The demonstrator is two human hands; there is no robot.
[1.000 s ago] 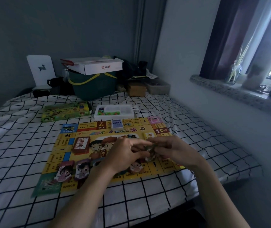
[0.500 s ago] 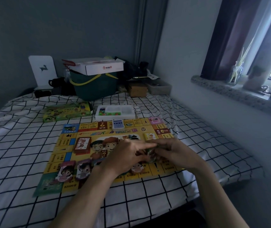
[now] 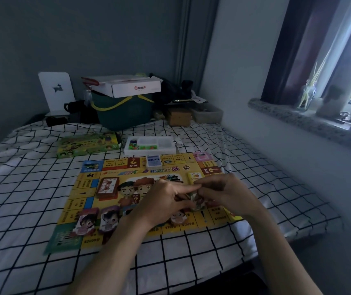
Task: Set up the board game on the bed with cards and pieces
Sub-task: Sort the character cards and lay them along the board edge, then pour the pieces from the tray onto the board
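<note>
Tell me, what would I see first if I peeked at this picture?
First you would spot the bright yellow game board lying on the checked bed sheet. Right over it, the left hand and right hand meet on a small game piece. Behind the board sits a white tray of colourful bits, beside a green game box.

Both hands, left [image 3: 166, 204] and right [image 3: 225, 193], fingers curled, touching, forearms outstretched.

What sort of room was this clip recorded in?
Most likely a small bedroom: a bed with a checked sheet carries the game board, storage boxes are piled against the wall, and a window sill runs alongside.
</note>
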